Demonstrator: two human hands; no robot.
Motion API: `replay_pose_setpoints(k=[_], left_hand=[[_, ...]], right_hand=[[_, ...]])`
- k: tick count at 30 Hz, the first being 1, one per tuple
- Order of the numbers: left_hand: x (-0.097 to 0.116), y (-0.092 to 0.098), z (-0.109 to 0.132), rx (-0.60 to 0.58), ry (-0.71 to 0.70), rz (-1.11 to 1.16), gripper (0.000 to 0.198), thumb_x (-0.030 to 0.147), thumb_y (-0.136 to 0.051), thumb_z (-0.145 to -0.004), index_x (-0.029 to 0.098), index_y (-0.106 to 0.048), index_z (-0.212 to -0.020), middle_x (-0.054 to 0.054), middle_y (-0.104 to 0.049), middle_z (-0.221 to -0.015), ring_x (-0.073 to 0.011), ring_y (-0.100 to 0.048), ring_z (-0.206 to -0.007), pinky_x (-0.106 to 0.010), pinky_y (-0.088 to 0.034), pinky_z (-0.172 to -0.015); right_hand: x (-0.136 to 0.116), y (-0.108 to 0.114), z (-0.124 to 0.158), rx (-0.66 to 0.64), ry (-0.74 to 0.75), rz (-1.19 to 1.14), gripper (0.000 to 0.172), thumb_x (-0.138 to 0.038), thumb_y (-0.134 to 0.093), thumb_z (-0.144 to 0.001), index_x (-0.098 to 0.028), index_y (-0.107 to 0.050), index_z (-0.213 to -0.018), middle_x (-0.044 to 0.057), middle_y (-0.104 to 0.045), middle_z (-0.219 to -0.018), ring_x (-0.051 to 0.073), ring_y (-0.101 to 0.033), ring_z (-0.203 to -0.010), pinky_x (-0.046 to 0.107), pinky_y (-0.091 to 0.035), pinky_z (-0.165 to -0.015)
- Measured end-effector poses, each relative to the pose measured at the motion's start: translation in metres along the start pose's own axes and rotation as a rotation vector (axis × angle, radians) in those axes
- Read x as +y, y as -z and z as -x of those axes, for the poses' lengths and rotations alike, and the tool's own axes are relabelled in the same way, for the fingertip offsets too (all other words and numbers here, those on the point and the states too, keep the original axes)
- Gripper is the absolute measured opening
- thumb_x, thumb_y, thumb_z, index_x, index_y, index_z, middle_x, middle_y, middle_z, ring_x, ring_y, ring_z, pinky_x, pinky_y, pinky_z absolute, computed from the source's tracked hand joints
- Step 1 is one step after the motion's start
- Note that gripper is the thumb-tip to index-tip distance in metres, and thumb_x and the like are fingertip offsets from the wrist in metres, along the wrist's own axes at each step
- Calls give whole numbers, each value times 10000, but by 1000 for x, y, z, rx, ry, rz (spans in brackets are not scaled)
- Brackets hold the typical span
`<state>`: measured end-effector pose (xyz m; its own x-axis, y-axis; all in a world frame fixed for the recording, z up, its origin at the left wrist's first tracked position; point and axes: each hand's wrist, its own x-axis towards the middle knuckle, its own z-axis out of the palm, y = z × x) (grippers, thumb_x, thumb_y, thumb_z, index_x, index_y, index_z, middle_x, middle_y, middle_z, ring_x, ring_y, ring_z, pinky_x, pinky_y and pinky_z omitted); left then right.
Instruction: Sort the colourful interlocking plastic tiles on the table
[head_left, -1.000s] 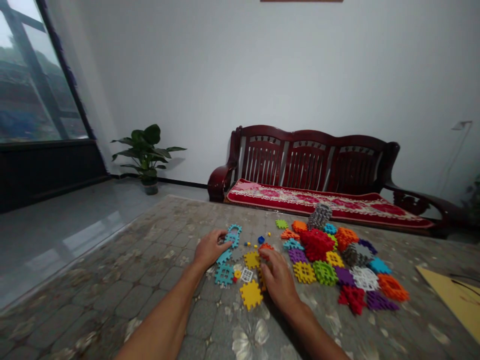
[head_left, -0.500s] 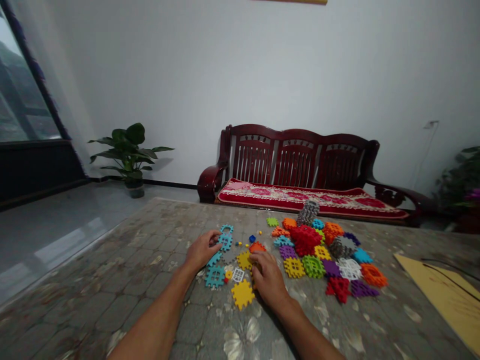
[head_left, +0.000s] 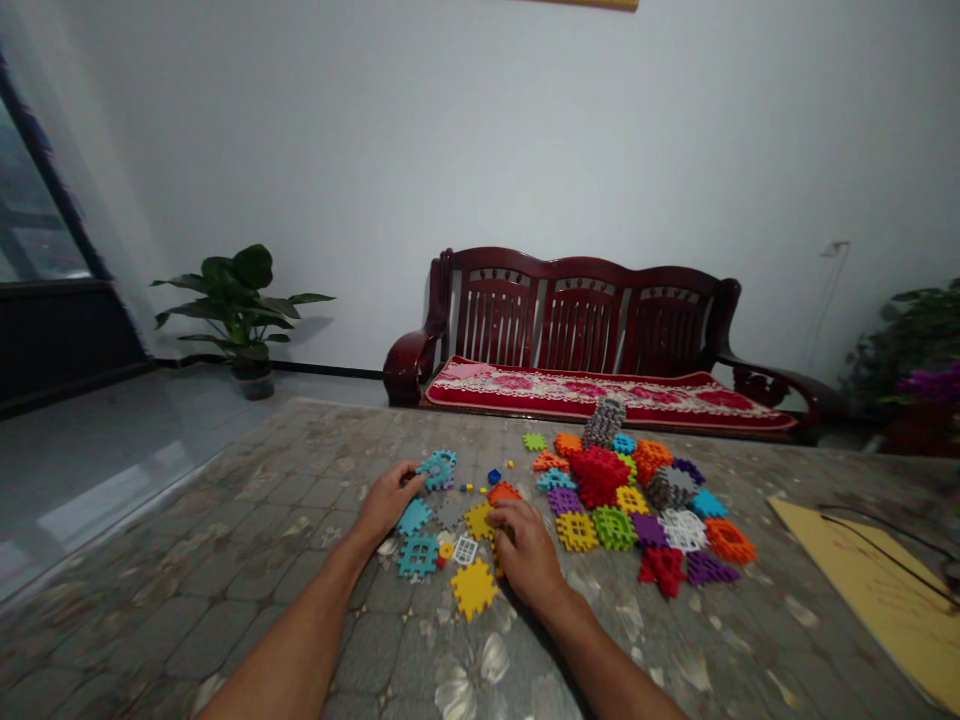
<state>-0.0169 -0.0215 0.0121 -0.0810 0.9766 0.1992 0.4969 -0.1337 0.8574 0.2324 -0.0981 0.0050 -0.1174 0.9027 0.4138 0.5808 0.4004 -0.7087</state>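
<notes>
My left hand is closed in a pinch on the edge of a turquoise toothed plastic building piece, which is tilted up from the table. Just below it lie a light blue square piece and a turquoise window-frame piece. My right hand rests with bent fingers, thumb apart from the index finger. Its fingertips touch or overlap a yellow toothed piece; the hand partly hides another yellow piece under the thumb. An orange piece lies just beyond those fingers.
Between the hands lie a grey piece, a white lattice piece and a yellow square. A pile of colourful pieces spreads to the right. Farther right are a yellow sheet and a black cable. A wooden bench stands behind the table.
My left hand has pinched the turquoise piece and tilted it up from the table. My right hand stays by the yellow piece. The view has shifted slightly to the right.
</notes>
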Motion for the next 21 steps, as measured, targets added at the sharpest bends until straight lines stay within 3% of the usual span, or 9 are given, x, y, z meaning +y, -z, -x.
replay_pose_setpoints(k=[6, 10, 21], left_hand=[[1, 1, -2, 102, 70, 98, 414, 516, -504, -706, 183, -629, -917, -3, -666, -699, -187, -621, -666, -278, -464, -637], [3, 0, -3, 168, 107, 26, 388, 466, -480, -730, 181, -634, -943, -6, -675, -699, -193, -641, -679, -281, -472, -650], [-7, -4, -7, 204, 99, -2, 421, 370, -492, -768, 150, -634, -1097, -8, -673, -692, -194, -640, -671, -288, -478, -655]], right_hand=[[1, 0, 0, 1, -13, -18, 328, -77, -490, -733, -238, -721, -900, 57, -687, -1093, 228, -590, -1104, 409, -443, -1007], [0, 0, -1, 6, -20, -27, 330, -72, -490, -721, -227, -723, -895, 61, -689, -1091, 224, -590, -1099, 398, -441, -1002], [3, -1, -1, 15, -18, -47, 339, -55, -486, -712, -219, -728, -884, 61, -691, -1096, 212, -587, -1092, 389, -429, -1007]])
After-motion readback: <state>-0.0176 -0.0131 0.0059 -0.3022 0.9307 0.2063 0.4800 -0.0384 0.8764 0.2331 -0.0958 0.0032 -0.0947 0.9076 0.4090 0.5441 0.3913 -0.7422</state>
